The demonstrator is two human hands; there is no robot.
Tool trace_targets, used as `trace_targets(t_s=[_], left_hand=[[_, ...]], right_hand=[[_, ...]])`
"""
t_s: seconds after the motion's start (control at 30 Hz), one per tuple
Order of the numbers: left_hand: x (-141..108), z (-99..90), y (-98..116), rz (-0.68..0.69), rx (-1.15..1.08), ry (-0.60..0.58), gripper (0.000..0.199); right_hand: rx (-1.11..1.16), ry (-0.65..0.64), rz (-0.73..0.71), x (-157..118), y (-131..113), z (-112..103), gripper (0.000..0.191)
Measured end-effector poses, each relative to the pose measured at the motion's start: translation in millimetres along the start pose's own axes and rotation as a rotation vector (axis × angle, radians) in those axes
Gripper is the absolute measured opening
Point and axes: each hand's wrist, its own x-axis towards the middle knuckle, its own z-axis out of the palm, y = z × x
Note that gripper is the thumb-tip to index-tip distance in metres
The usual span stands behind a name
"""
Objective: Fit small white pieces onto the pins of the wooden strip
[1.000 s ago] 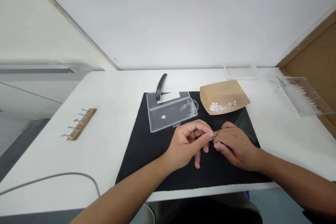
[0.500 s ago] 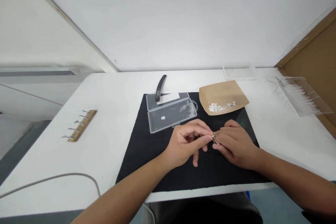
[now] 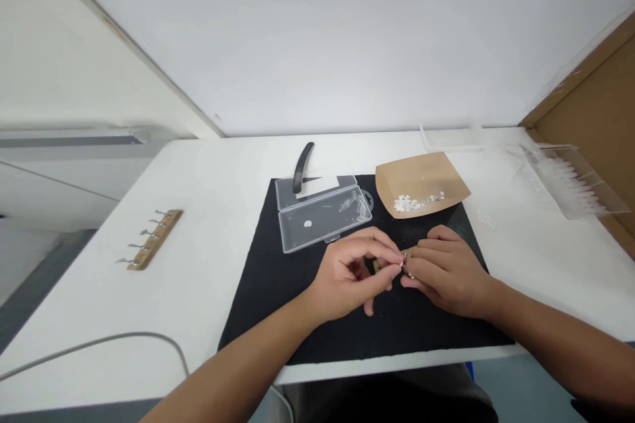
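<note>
Above the black mat (image 3: pixel 268 317), my two hands meet at their fingertips. The thumb and index finger of my left hand (image 3: pixel 347 274) pinch a tiny white piece (image 3: pixel 401 264), its shape too small to make out; the other fingers curl loosely below. My right hand (image 3: pixel 449 271) is closed around a wooden strip (image 3: pixel 376 266) with small metal clips (image 3: pixel 408 269) that poke out by its index finger. Most of this strip is hidden by the hands. Beyond my left hand lies an opened clear plastic case (image 3: pixel 317 228) with several clear nail tips (image 3: pixel 358 203) inside.
A brown paper tray (image 3: pixel 421 175) with small white pieces (image 3: pixel 407 203) stands behind my right hand. A black curved nail file (image 3: pixel 302 168) rests on the case lid. At left lies another wooden strip with metal clips (image 3: pixel 156 238); a grey cable (image 3: pixel 124 336) runs nearby. Clear containers (image 3: pixel 570 185) stand right.
My left thumb and index fingertips have shifted slightly, and a bit of the wooden strip now shows between the left fingers. My right hand stays almost still.
</note>
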Motion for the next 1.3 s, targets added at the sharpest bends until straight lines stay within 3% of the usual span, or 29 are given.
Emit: trace_targets(t_s=[0.3,0.7,0.83,1.07,1.3], left_hand=[[-0.3,-3.5,2.9,0.022,-0.055,-0.080,0.021],[-0.9,1.4,0.2,-0.010,-0.147,-0.057,0.016],[-0.2,1.8,-0.3,0.110,-0.033,-0.054,0.014],[5.7,-3.4,-0.5,0.504,0.369,-0.052,0.022],[7.2,-8.6,2.0,0.542,0.446,-0.111,0.022]], right_hand=[[-0.160,0.024,-0.070,4.1,2.7,-9.9,0.020],[-0.191,0.025,-0.082,3.8,6.1,-14.6,0.012],[-0.214,0.029,-0.107,5.4,6.0,-15.2,0.015],[-0.031,-0.005,-0.051,1.6,10.1,-4.7,0.020],[0.154,-0.031,-0.049,0.7,13.9,0.4,0.023]])
